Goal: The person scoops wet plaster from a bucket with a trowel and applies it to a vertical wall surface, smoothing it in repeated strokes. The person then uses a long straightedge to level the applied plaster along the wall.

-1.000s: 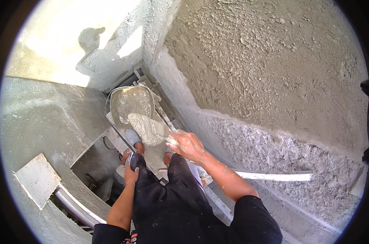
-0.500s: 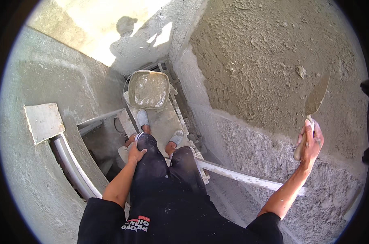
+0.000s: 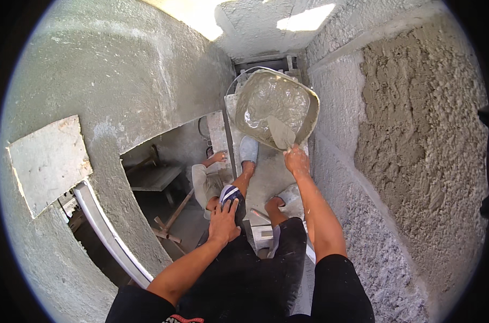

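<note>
My right hand (image 3: 297, 160) is closed round the handle of a pointed trowel (image 3: 281, 132), its blade grey with mortar. The blade reaches over the near rim and lies against wet mortar (image 3: 279, 99) inside a square-mouthed bucket (image 3: 312, 110). Its wire handle hangs over at the left side. The trowel's grip is hidden by my fingers. My left hand (image 3: 224, 222) lies on my bent left knee with the fingers outstretched, holding nothing.
The bucket and my grey shoes (image 3: 249, 148) are on a narrow plank platform (image 3: 266, 167). Along the right runs a wall with rough fresh plaster (image 3: 416, 118). Left, an opening shows another person's beige trousers (image 3: 202, 184) below. A pale square board (image 3: 50, 161) lies farther left.
My right hand has brought the trowel from the plastered wall down into the bucket. I lean further forward, and my left hand still rests at my knee.
</note>
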The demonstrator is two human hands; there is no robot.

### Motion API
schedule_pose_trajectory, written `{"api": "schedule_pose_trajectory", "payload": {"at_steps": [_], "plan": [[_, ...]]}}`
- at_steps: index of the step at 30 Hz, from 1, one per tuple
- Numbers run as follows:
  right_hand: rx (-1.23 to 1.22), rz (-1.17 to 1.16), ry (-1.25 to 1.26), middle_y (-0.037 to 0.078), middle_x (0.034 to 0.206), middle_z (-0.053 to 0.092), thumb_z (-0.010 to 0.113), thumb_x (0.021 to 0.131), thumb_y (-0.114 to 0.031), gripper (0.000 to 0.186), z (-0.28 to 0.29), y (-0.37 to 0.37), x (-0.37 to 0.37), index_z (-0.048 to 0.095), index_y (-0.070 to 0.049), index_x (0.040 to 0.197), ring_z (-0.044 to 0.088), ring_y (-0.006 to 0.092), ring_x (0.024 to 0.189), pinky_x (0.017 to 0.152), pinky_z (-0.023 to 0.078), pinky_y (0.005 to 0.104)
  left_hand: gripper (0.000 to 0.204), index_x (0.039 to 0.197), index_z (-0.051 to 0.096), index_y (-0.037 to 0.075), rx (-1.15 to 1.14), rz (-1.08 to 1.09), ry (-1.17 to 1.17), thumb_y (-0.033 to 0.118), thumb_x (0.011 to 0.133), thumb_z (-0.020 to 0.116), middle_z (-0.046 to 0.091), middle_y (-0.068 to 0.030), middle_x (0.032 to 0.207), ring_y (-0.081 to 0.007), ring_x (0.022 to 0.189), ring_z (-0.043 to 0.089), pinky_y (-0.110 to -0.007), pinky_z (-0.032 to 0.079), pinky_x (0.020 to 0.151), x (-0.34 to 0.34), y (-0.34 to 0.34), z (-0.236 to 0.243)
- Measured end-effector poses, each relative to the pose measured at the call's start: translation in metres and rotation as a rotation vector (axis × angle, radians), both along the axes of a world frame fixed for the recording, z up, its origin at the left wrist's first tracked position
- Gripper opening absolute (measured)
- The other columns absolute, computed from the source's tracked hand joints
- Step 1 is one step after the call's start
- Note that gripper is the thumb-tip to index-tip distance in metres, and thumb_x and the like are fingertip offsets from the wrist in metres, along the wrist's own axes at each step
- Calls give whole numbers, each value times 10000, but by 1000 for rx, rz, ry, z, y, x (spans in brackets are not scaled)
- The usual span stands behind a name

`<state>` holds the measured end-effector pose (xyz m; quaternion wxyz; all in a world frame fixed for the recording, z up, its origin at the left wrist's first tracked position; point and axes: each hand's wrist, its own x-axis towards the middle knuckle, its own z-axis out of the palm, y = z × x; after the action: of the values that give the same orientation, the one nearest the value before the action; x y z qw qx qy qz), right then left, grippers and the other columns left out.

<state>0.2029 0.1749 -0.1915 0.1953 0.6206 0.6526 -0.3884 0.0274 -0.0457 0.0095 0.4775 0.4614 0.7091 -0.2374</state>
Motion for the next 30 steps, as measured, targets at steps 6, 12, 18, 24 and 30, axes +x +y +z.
{"api": "schedule_pose_trajectory", "payload": {"at_steps": [6, 12, 18, 24, 30], "plan": [[162, -413, -94, 245, 1025, 732, 543, 986, -257, 345, -212, 63, -130, 628, 29, 1159, 715, 423, 1008, 872, 574, 506, 936, 1572, 352, 150, 49, 89, -41, 280, 753, 788, 450, -158, 1535, -400, 1408, 409, -517, 345, 1152, -24, 17, -23], [196, -278, -10, 263, 1095, 710, 544, 982, -232, 367, -233, 39, -163, 598, 27, 1237, 709, 427, 999, 830, 574, 510, 925, 1549, 397, 151, 48, 148, -50, 285, 724, 793, 467, -140, 1512, -401, 1399, 415, -519, 352, 1149, -39, 29, -36], [316, -471, -29, 291, 1136, 677, 595, 959, -245, 419, -234, 61, -146, 582, 15, 1287, 677, 439, 1075, 922, 543, 522, 922, 1556, 389, 156, 64, 120, -69, 290, 734, 784, 467, -145, 1517, -413, 1400, 414, -530, 358, 1138, -38, 32, -44], [174, -397, 56, 183, 955, 722, 632, 957, -261, 293, -265, 37, -156, 650, -8, 1103, 712, 346, 835, 733, 570, 454, 903, 1533, 420, 146, 58, 120, -63, 286, 722, 791, 474, -139, 1502, -410, 1396, 418, -518, 355, 1149, -31, 30, -35], [-213, -848, 479, 65, 875, 695, 760, 917, -269, 347, -170, 19, -101, 650, -23, 1135, 625, 153, 696, 616, 500, 297, 925, 1528, 426, 134, 101, 48, -34, 311, 699, 796, 484, -138, 1502, -401, 1393, 424, -508, 345, 1160, -18, 18, -30]]}}
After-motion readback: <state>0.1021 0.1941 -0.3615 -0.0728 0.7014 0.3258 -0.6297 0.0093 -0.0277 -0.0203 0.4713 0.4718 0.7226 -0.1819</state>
